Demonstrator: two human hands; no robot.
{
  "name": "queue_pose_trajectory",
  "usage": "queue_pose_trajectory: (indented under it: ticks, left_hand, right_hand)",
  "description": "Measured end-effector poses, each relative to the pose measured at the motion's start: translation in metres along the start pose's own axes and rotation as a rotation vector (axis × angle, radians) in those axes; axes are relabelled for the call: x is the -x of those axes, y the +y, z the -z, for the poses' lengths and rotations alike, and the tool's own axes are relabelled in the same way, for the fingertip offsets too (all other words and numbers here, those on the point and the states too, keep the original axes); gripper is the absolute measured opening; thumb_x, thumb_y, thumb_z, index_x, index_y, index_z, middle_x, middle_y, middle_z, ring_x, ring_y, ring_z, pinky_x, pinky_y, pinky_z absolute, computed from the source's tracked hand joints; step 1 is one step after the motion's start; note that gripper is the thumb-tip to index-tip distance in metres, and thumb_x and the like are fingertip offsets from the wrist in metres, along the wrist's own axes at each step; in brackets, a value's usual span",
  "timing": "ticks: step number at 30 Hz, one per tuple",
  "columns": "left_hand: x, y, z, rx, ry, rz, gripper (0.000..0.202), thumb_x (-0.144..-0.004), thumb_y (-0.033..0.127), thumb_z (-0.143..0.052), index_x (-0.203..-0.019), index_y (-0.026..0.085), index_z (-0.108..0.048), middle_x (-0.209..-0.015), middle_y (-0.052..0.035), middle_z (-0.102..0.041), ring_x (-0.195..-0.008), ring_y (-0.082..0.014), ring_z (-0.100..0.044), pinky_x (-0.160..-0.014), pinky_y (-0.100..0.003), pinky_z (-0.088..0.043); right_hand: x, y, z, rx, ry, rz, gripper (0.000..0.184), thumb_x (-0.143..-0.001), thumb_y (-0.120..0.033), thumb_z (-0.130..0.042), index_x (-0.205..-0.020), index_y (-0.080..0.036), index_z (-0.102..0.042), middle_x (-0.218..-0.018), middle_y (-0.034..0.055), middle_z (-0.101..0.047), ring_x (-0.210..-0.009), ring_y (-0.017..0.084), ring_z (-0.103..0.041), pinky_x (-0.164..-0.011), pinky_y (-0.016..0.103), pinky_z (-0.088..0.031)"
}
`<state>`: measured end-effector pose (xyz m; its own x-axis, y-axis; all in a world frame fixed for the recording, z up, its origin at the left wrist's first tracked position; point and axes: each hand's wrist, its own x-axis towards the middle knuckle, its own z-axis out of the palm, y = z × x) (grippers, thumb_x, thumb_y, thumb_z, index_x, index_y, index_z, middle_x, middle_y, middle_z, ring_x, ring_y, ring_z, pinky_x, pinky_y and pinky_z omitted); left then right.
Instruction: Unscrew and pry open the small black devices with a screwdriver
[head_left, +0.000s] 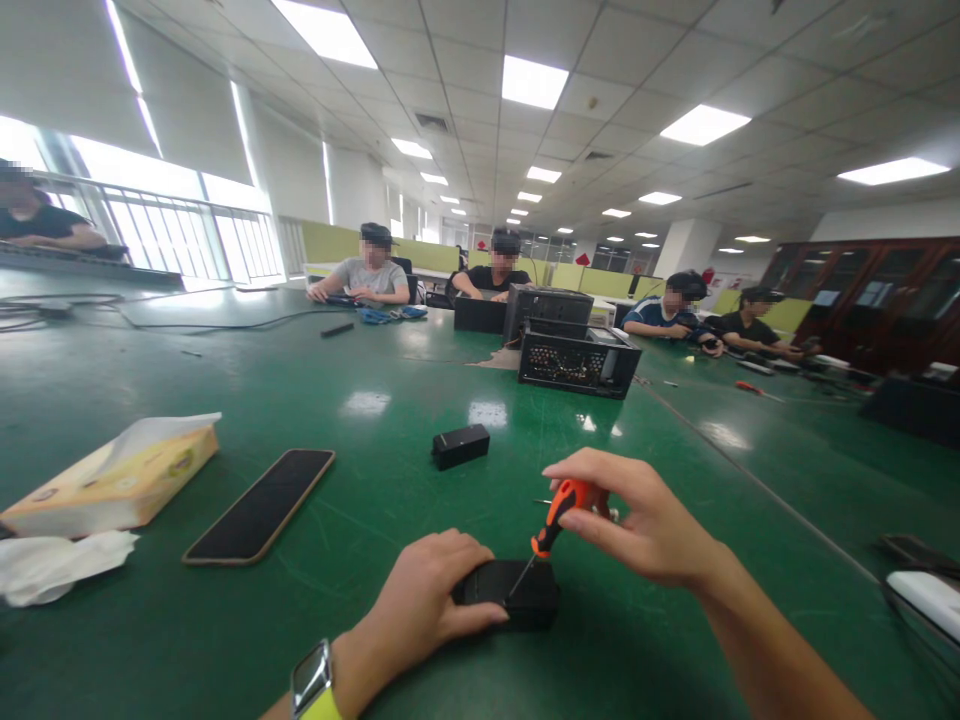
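My left hand (424,600) grips a small black box (517,592) that lies on the green table (315,400), fingers curled along its near side. My right hand (637,515) pinches the orange handle of a small screwdriver (553,515), whose tip rests on the top of the box. A watch with a yellow-green strap (313,685) is on my left wrist.
A second small black box (460,446) lies further out. A black phone (261,503), a tissue box (112,478) and a crumpled tissue (52,565) lie at the left. Black computer cases (574,355) stand mid-table. Several people sit along the far side. A white device (926,598) sits at the right edge.
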<state>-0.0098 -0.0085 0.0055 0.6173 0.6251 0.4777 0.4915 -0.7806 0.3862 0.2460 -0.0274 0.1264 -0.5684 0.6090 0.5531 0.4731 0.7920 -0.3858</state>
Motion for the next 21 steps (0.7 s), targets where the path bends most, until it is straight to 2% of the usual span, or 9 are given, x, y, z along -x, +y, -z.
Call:
queue_pose_trajectory:
  ticks: [2,5,9,14,18,21]
  left_hand:
    - [0.000,0.000,0.000,0.003,-0.004,0.006,0.063,-0.088,0.075,-0.043,-0.099,0.018,-0.069,-0.085,-0.0065,-0.071,-0.075,-0.0234,-0.064,-0.066,-0.031,-0.046]
    - [0.000,0.000,0.000,0.003,-0.008,0.011,0.062,-0.087,0.075,-0.044,-0.099,0.018,-0.069,-0.085,-0.0064,-0.071,-0.075,-0.0234,-0.064,-0.065,-0.031,-0.046]
    - [0.000,0.001,0.000,0.010,-0.012,0.013,0.062,-0.087,0.074,-0.045,-0.099,0.019,-0.069,-0.085,-0.0063,-0.071,-0.075,-0.0234,-0.064,-0.066,-0.031,-0.046]
    - [0.000,0.000,0.000,0.012,-0.013,0.016,0.062,-0.088,0.074,-0.044,-0.098,0.019,-0.069,-0.084,-0.0064,-0.071,-0.075,-0.0236,-0.064,-0.066,-0.031,-0.047]
    - [0.001,-0.001,-0.001,0.003,-0.007,0.015,0.062,-0.087,0.074,-0.045,-0.097,0.018,-0.069,-0.084,-0.0068,-0.070,-0.074,-0.0235,-0.064,-0.065,-0.031,-0.047]
    - [0.001,-0.001,-0.001,0.000,-0.003,0.014,0.061,-0.087,0.074,-0.046,-0.097,0.018,-0.069,-0.084,-0.0068,-0.071,-0.074,-0.0235,-0.065,-0.065,-0.031,-0.047]
  right_hand:
    - [0.000,0.000,0.001,-0.028,-0.019,-0.004,0.029,-0.091,-0.029,-0.062,-0.119,-0.021,-0.063,-0.088,0.0018,-0.067,-0.066,0.012,-0.056,-0.060,0.024,-0.045]
    - [0.001,0.001,0.001,0.044,0.032,-0.001,0.028,-0.087,-0.034,-0.068,-0.112,-0.021,-0.066,-0.079,0.0004,-0.067,-0.065,0.013,-0.059,-0.061,0.025,-0.045]
    - [0.001,0.003,-0.002,0.090,0.064,0.002,0.027,-0.084,-0.036,-0.072,-0.105,-0.019,-0.068,-0.080,0.0009,-0.069,-0.066,0.013,-0.061,-0.065,0.025,-0.046]
    - [0.000,0.004,0.002,-0.039,-0.001,-0.037,0.027,-0.090,-0.028,-0.065,-0.116,-0.022,-0.064,-0.089,0.0012,-0.066,-0.066,0.011,-0.056,-0.059,0.023,-0.045]
    - [0.002,0.012,0.011,-0.036,0.065,-0.089,0.023,-0.088,-0.023,-0.064,-0.111,-0.021,-0.065,-0.090,0.0015,-0.066,-0.065,0.011,-0.055,-0.057,0.023,-0.045]
    - [0.002,0.018,0.017,0.000,0.080,-0.165,0.022,-0.088,-0.026,-0.064,-0.108,-0.020,-0.067,-0.086,0.0016,-0.065,-0.063,0.011,-0.054,-0.055,0.024,-0.045]
